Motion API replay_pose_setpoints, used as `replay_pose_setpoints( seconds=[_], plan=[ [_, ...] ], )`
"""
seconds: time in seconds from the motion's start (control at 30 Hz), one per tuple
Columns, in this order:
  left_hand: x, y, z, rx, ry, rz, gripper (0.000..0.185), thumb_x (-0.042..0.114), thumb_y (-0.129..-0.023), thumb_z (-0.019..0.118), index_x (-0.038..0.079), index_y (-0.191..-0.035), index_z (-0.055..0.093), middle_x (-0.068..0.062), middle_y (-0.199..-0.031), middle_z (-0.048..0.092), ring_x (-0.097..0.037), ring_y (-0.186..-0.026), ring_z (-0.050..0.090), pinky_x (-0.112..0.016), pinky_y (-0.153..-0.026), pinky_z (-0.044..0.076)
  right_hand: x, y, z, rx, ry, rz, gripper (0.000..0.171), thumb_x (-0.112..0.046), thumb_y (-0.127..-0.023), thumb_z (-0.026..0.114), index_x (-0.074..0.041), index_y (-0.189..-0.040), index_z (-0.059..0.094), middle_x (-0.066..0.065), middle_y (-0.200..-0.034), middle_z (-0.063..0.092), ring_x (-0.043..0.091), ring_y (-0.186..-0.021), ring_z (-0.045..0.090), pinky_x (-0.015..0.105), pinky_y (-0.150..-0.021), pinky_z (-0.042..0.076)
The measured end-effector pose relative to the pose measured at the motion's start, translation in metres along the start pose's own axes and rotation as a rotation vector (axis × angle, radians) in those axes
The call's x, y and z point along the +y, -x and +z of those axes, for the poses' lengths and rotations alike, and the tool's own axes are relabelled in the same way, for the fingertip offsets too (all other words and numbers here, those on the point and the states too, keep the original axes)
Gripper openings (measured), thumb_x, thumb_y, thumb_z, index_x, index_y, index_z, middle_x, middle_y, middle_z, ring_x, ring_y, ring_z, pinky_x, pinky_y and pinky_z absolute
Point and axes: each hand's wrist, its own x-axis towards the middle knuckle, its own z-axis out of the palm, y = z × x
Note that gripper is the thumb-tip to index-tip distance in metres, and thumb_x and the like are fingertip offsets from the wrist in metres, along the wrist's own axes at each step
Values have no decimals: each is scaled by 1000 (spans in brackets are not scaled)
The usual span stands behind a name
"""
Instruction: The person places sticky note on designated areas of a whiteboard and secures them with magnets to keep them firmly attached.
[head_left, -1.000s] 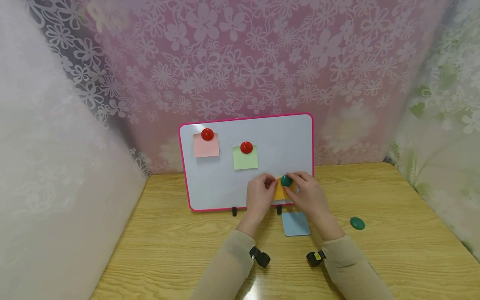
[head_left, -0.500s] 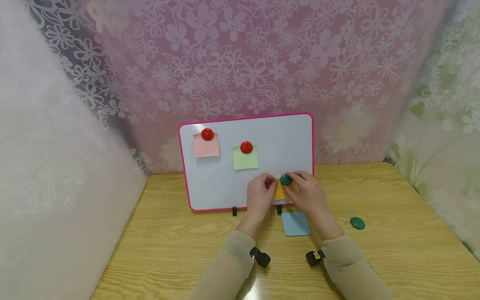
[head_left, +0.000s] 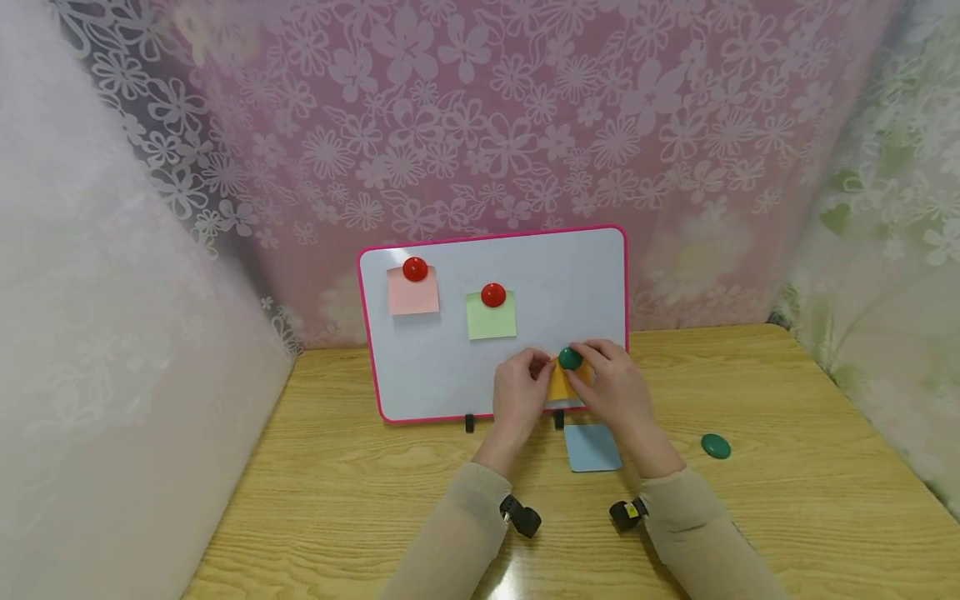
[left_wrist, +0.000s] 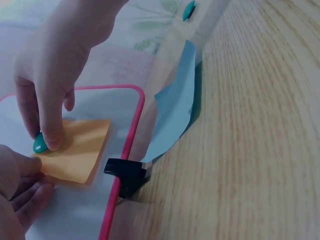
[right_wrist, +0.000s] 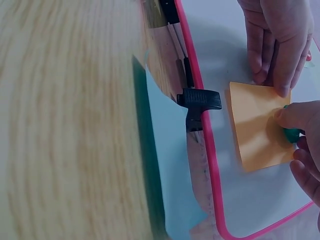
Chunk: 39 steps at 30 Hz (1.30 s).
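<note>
On the lower right of a pink-edged whiteboard [head_left: 435, 371] lies an orange sticky note [head_left: 558, 387]. My left hand [head_left: 519, 390] pinches the note's upper left corner between thumb and fingers. A round green magnet [head_left: 570, 358] is at the note's top edge, and my right hand [head_left: 621, 390] grips it between thumb and index finger. In the left wrist view the magnet [left_wrist: 40, 143] overlaps the note [left_wrist: 77, 160]. The right wrist view shows the note [right_wrist: 257, 125] lying along the board, its top edge partly covered by fingers.
A pink note [head_left: 412, 297] and a light green note [head_left: 491, 323] hang under red magnets on the board. Black feet [head_left: 558, 419] support its lower edge. A curled blue note [head_left: 592, 448] lies in front, with another green magnet [head_left: 716, 446] to the right on the table.
My right hand has shifted slightly left and up with the green magnet. My left hand stays at the orange note's corner.
</note>
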Motion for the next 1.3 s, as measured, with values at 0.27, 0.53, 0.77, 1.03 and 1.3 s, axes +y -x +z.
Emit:
replay_pose_setpoints(
  seconds=[0.27, 0.53, 0.77, 1.03, 1.3],
  plan=[
    [0, 0, -3, 11, 25, -1, 4, 10, -97, 82, 10, -93, 79, 0, -86, 75, -8, -72, 64, -19, -68, 55, -3, 0, 0, -2, 5, 5, 44, -9, -81, 95, 4, -118, 77, 19, -113, 71, 39, -101, 68, 52, -85, 61],
    [-1, 1, -4, 22, 11, 0, 4, 11, -97, 82, 9, -96, 79, 1, -86, 75, -8, -71, 62, -18, -67, 55, -4, 0, -2, 8, -6, 13, 43, -9, -81, 95, 4, -118, 77, 19, -114, 70, 39, -100, 68, 52, -84, 62],
    [-2, 2, -6, 15, 18, 0, 5, 12, -97, 82, 8, -97, 80, 0, -86, 75, -8, -71, 61, -18, -67, 55, -4, 0, -4, 13, -3, -5, 42, -8, -80, 95, 4, -117, 77, 20, -112, 70, 39, -97, 67, 52, -83, 62],
    [-1, 6, -10, -7, 26, -3, 5, 11, -98, 81, 7, -98, 79, 0, -87, 75, -7, -70, 62, -18, -66, 54, -5, 4, -10, 9, -9, 12, 41, -7, -80, 95, 4, -116, 78, 19, -111, 70, 39, -97, 68, 52, -80, 62],
    [-3, 11, -12, -17, 29, 15, 4, 11, -97, 81, 8, -98, 80, -1, -88, 76, -6, -69, 63, -17, -65, 53, 2, 11, -14, -31, -4, 30, 40, -8, -83, 93, 3, -118, 78, 17, -110, 69, 36, -97, 67, 52, -82, 62]
  ],
)
